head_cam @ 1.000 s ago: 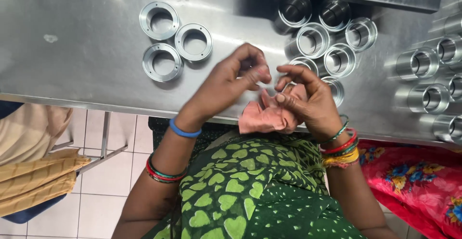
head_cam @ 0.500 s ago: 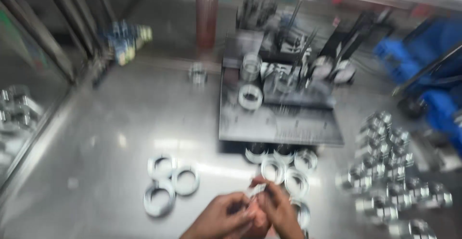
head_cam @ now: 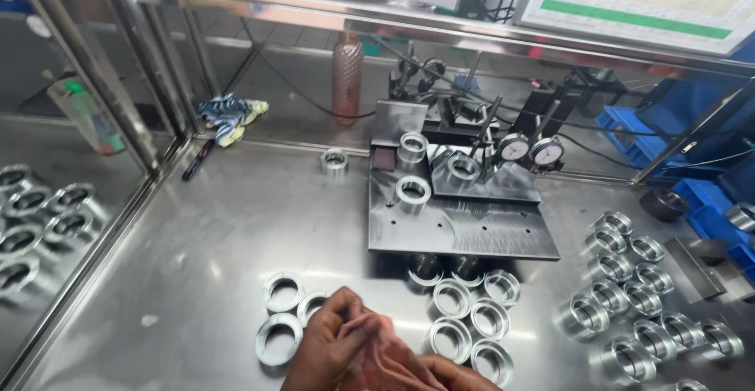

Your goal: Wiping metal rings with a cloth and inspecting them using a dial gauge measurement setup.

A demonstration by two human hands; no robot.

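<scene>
Both hands low at the near edge of the bench. My left hand has its grip closed over a crumpled pink cloth, fingers curled on top of it. My right hand is mostly cut off by the frame edge; it touches the cloth from the right, but I can't tell how far its grip is closed.

Cloth sits between the two hands, just above the bench surface.

Flat metal rings lie just left of my left hand, three of them close together. A cluster of taller steel rings is just right of the cloth. More ring parts farther right.

Gauge fixture plate stands behind, two dial gauges on it, well apart from my hands.
</scene>
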